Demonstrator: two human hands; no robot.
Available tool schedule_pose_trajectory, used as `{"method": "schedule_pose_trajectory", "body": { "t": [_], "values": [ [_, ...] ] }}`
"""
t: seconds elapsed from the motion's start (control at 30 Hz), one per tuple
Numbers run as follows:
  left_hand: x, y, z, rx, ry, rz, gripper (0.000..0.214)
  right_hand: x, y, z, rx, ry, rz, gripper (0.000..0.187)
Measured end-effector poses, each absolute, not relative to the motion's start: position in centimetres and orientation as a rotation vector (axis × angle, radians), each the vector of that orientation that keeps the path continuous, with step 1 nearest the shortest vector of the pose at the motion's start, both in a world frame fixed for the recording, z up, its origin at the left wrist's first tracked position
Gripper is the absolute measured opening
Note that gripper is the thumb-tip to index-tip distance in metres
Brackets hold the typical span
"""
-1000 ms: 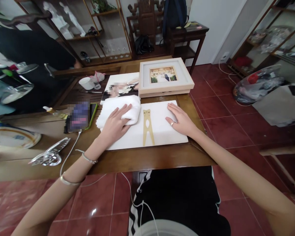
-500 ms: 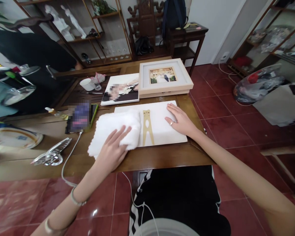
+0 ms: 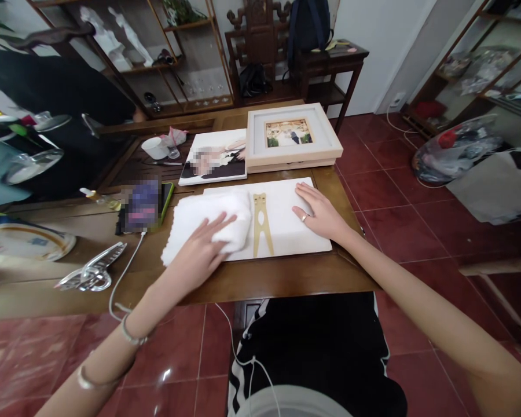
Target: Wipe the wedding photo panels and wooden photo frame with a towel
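A white board [image 3: 289, 229] lies flat near the table's front edge. My left hand [image 3: 204, 249] rests with spread fingers on a folded white fluffy cloth [image 3: 195, 211], which covers the board's left part. On the board's right side, my right hand [image 3: 315, 205] lies open, a ring on one finger. Between the hands sits a flat yellowish forked piece [image 3: 261, 223] with a pointed oval hole and two legs towards me. What it is made for I cannot tell.
Behind the board lie a photo panel [image 3: 217, 155] and a pale framed picture [image 3: 293, 136]. To the left are a phone [image 3: 167, 200], a dropper bottle [image 3: 102, 200], a silver clamp-like tool [image 3: 93, 269], a white cup [image 3: 155, 149] and a white cable [image 3: 128, 272]. Someone in dark clothes sits at far left.
My left hand and the cloth under it have shifted slightly away from me and to the right. My right hand stays on the board.
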State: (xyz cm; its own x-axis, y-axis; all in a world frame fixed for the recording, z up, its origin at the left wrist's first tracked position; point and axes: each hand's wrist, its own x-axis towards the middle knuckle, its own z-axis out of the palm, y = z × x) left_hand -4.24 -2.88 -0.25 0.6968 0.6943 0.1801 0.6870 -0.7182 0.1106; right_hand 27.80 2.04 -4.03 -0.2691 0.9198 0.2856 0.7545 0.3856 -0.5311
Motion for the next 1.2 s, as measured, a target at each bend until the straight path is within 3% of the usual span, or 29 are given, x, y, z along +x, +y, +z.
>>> {"method": "schedule_pose_trajectory", "body": {
  "t": [0.2, 0.33, 0.63, 0.83, 1.2],
  "values": [
    [-4.7, 4.7, -0.9, 2.833, 1.276, 0.329, 0.035, 27.8, 2.0, -4.0, -1.430, -2.100, 0.403, 0.053],
    [-4.7, 5.4, -1.2, 2.852, 1.269, 0.268, 0.037, 27.8, 2.0, -3.9, -1.448, -2.111, 0.406, 0.054],
    [-3.9, -5.2, 0.7, 2.865, 1.116, 0.123, 0.033, 27.9, 2.2, -4.3, -1.415, -2.096, 0.394, 0.052],
    [-3.9, -10.0, 1.5, 2.864, 1.028, 0.135, 0.045, 27.9, 2.2, -4.3, -1.412, -2.102, 0.378, 0.052],
    [-4.7, 0.3, -0.1, 2.798, 1.241, 0.155, 0.039, 27.9, 2.2, -4.3, -1.411, -2.100, 0.394, 0.052]
  ]
}}
